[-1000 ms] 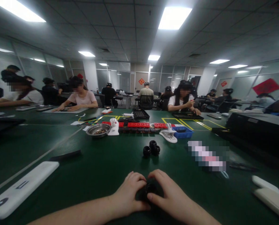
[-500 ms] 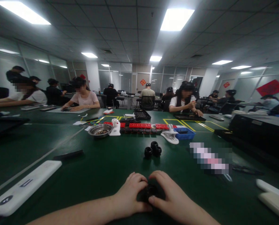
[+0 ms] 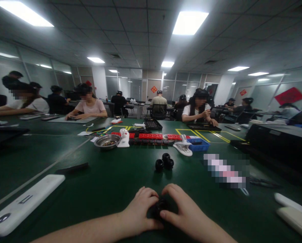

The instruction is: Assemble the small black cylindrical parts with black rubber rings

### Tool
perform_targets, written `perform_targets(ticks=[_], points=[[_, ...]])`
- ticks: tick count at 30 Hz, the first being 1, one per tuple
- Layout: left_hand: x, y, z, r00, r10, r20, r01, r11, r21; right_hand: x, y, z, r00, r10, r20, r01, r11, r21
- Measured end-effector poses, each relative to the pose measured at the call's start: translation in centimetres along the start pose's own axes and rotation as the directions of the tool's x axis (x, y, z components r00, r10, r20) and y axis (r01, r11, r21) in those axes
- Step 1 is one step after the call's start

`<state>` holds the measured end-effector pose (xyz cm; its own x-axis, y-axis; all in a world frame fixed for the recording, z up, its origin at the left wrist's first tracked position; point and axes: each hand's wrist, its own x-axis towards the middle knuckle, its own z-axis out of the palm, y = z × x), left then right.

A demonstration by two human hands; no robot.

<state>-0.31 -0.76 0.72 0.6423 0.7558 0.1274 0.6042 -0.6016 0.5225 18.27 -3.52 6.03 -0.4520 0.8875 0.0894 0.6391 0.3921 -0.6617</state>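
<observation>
Head view: on the green counter (image 3: pixel 110 175), a trio of black balls (image 3: pixel 166 159) sits together, and everything else is placed by it. Far to the trio's left and nearer the person lies a long white case (image 3: pixel 29 202); between them, a black strip (image 3: pixel 73 167). A metal bowl (image 3: pixel 107 141) stands beyond the trio, to its left, with a white stand (image 3: pixel 124 139) just beside it. Nearer than the trio, the left hand (image 3: pixel 142 209) is curled around a black ball (image 3: pixel 161 204), mostly hidden by fingers. Red strips (image 3: pixel 150 136) lie behind the trio. Before it, slightly right, the right hand (image 3: pixel 185 209) is half open, thumb against the black ball; whether its fingertips grip, I cannot tell. Beyond the trio to the right are a white clip (image 3: pixel 183 148) and blue tray (image 3: pixel 203 146); far right and nearer, a cream case (image 3: pixel 296 218).
</observation>
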Motion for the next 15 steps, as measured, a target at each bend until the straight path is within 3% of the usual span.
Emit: perform_targets(ticks=[3,10,15], points=[[0.01,-0.01,0.04,1.0,-0.01,0.005,0.01,1.0,0.0,0.24,0.31,0.22,1.0,0.023,-0.014,-0.023,0.998,-0.052],[-0.02,-0.06,0.03,0.999,0.029,-0.019,-0.029,1.0,-0.006,-0.2,0.12,0.37,0.988,-0.129,0.088,0.128,0.992,0.016],[-0.03,-0.02,-0.1,0.999,0.034,-0.013,-0.034,0.999,-0.01,-0.18,0.33,0.3,0.999,0.016,0.037,-0.016,1.0,-0.001]])
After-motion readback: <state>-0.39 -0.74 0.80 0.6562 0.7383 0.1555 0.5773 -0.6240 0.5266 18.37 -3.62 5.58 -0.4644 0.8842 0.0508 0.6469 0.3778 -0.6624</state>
